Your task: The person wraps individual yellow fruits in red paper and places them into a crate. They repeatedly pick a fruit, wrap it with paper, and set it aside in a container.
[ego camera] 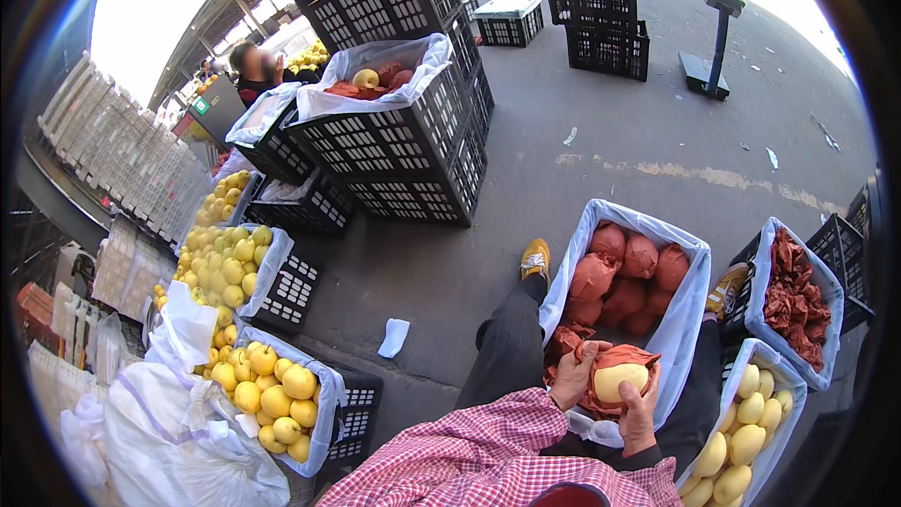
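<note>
A pale yellow fruit, likely a pear [620, 382], sits partly inside reddish-brown wrapping paper [625, 354] between my hands. My right hand [639, 411] grips it from the right, thumb across its front. On the other side, my left hand [576, 374] holds the paper wrapper at the fruit's left edge. Both hands are above the near end of a crate with a pale liner [681, 359], between my legs. Paper-wrapped fruits [640, 256] fill its far part. Crumpled paper [565, 342] lies beside my left hand. The fruit's underside is hidden.
At my right stand a crate of crumpled paper [795, 296] and a crate of yellow pears [747, 442]. More yellow fruit [276, 394] fills crates at left, near a white sack [183, 443]. Stacked black crates [401, 148] and a platform scale [711, 49] stand beyond. A person [257, 74] is behind the crates.
</note>
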The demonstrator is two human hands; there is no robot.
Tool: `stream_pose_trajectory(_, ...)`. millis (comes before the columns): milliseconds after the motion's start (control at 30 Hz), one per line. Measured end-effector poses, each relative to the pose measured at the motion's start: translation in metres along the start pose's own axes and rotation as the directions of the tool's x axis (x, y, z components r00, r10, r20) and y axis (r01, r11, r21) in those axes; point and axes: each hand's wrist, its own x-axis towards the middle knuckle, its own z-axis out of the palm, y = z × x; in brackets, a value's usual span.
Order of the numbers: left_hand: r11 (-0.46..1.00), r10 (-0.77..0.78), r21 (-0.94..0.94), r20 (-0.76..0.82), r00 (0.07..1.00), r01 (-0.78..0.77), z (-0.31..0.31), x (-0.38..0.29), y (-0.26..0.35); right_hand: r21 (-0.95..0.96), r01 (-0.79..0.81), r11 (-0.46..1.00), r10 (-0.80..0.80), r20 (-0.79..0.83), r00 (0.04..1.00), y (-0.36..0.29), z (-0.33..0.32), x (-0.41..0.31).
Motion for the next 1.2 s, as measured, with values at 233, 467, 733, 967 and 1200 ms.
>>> stream_pose_trajectory(233, 0.947, -0.147, -0.257, 0.191, 0.970, 0.194, 0.003, 0.002, -0.009, 0.178, -0.268, 0.947, 0.239, 0.170, 0.956, -0.006, -0.021, 0.009)
stream_pose_trajectory(467, 0.727, -0.325, -0.536, 0.281, 0.903, 0.428, 0.021, -0.010, 0.025, -0.399, 0.206, 0.893, -0.191, 0.079, 0.978, 0.005, -0.023, 0.024)
stream_pose_trajectory(733, 0.922, -0.224, -0.339, -0.078, 0.971, 0.186, 0.008, 0.004, 0.000, 0.374, -0.094, 0.923, 0.105, -0.009, 0.994, 0.022, -0.019, -0.018)
stream_pose_trajectory(967, 0.961, -0.045, -0.269, 0.097, 0.994, 0.070, 0.022, 0.000, 0.050, 0.752, -0.197, 0.629, 0.172, 0.113, 0.979, -0.008, -0.081, -0.059)
stream_pose_trajectory(1200, -0.087, -0.543, 0.870, 0.367, 0.756, -0.485, -0.016, 0.019, -0.049, 0.158, 0.430, 0.889, -0.313, -0.475, 0.822, -0.144, -0.250, -0.092)
